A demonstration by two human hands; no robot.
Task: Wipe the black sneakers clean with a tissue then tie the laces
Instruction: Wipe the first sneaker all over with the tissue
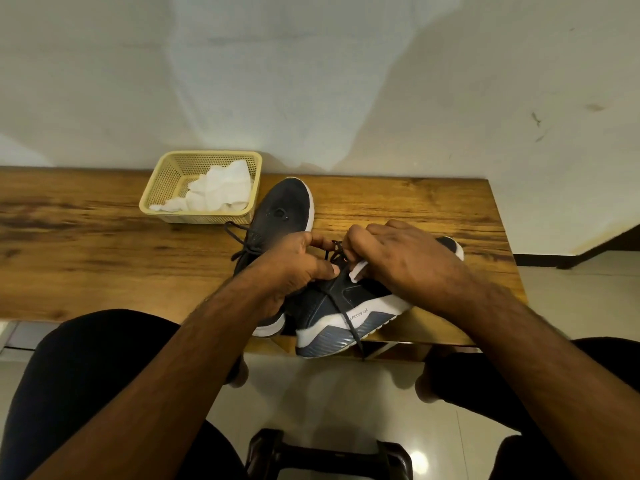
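Observation:
Two black sneakers with white soles lie on the wooden table (104,237). The left sneaker (284,206) points away from me, its laces loose on the table. The right sneaker (346,306) lies tilted on its side at the table's front edge, its grey sole facing me. My left hand (291,268) pinches its black lace (337,252) from the left. My right hand (398,258) pinches the same lace from the right and covers the sneaker's front part. One lace end hangs down over the sole.
A yellow plastic basket (162,192) with crumpled white tissues (221,192) stands at the back of the table, against the white wall. My knees are under the table's front edge. A dark stool (329,455) stands on the tiled floor below.

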